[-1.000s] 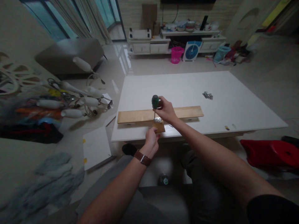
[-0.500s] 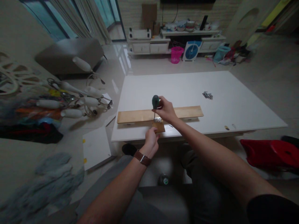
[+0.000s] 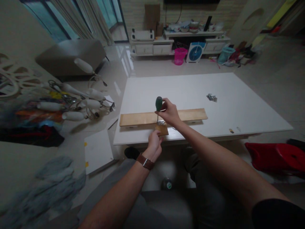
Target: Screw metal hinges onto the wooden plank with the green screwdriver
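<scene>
My right hand (image 3: 169, 112) is closed round the green handle of a screwdriver (image 3: 159, 104), which stands nearly upright. Its shaft runs down to a silver metal hinge (image 3: 161, 122) at the front edge of a long wooden board (image 3: 138, 119). Below the hinge is a small brown wooden block (image 3: 162, 129), pinched at its left corner by my left hand (image 3: 154, 141). The screwdriver's tip is too small to make out. Both wooden pieces are over the white table (image 3: 181, 89) near its front edge.
Several metal hinges (image 3: 211, 97) lie together at the table's right back. Small scraps (image 3: 231, 130) lie near the front right edge. A red stool (image 3: 276, 157) stands to the right, a white panel (image 3: 98, 151) on the left floor. White chandelier arms (image 3: 90, 103) jut in at the left.
The screwdriver handle has shifted very slightly, with the right hand's fingers still on it. The left hand, the block and the board look unmoved.
</scene>
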Available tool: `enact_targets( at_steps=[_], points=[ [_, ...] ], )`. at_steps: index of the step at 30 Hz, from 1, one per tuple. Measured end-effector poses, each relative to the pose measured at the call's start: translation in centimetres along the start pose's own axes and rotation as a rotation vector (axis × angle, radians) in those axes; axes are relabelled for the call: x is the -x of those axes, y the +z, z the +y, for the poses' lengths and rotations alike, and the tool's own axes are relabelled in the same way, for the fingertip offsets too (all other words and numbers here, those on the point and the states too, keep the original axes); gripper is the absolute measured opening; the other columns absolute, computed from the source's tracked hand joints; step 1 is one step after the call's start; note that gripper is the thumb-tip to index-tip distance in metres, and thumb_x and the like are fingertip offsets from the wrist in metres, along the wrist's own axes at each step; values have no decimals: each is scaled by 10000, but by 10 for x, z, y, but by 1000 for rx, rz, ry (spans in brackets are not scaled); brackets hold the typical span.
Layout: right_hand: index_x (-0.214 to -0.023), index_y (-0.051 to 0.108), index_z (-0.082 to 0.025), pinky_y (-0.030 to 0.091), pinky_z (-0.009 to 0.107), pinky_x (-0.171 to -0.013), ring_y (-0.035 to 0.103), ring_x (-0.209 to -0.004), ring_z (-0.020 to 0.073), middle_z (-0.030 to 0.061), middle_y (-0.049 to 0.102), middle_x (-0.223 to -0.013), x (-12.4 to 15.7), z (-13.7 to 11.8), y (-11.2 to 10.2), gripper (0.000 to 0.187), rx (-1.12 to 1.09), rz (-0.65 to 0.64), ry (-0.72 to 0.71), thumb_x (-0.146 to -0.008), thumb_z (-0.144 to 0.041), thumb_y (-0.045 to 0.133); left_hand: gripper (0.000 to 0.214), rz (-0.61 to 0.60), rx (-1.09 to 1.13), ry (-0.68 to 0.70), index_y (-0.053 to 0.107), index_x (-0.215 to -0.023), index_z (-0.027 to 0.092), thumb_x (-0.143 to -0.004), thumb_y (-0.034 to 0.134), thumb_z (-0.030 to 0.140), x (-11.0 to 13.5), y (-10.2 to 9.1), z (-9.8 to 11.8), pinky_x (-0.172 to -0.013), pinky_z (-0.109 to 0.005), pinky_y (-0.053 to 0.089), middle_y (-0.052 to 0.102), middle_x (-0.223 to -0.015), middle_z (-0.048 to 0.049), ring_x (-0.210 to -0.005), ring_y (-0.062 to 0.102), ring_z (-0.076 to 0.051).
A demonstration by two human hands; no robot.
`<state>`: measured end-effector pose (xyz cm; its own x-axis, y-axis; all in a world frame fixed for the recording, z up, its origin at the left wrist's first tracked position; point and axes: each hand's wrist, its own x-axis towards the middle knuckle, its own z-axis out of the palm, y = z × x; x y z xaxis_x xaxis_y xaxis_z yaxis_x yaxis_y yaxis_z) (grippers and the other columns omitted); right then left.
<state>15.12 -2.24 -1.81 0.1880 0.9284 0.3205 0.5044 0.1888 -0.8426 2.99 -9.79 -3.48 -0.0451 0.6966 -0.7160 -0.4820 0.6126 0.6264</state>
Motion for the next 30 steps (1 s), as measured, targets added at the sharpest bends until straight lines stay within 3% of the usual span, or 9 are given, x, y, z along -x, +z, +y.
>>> enact_targets(
  at_steps=[7,15,23,30],
  points=[
    [-1106,569,-240,601,315,-766,697,-786,170,-28,686,-831,1,-1,4,445,-130,-67,-40,-694,-98,660,116,-16,12,6,589,-719,185,-743,577,73,1,-1,2,-748,-308,426,633,-820,-17,-836,566,-162],
    [-887,520,-249,522,293,-660,653,-702,165,-32,660,-763,-1,-1,0,320,-23,-30,-16,-727,-247,797,126,-11,-9,19,582,-720,189,-738,571,64,-2,-2,-2,-759,-309,439,637,-846,-16,-862,560,-159],
    [-1006,587,-241,580,326,-760,711,-780,186,-24,712,-807,1,-3,0,342,-76,-40,5,-709,-186,747,136,-15,0,7,583,-713,188,-749,567,57,-1,-1,0,-750,-314,429,642,-838,-16,-831,558,-155],
    [-955,589,-236,599,340,-757,695,-848,207,25,726,-892,1,2,3,281,-83,-81,-25,-704,-139,670,111,-21,-3,7,576,-715,192,-705,594,82,0,-1,0,-737,-308,427,651,-820,-21,-832,582,-163]
  ],
)
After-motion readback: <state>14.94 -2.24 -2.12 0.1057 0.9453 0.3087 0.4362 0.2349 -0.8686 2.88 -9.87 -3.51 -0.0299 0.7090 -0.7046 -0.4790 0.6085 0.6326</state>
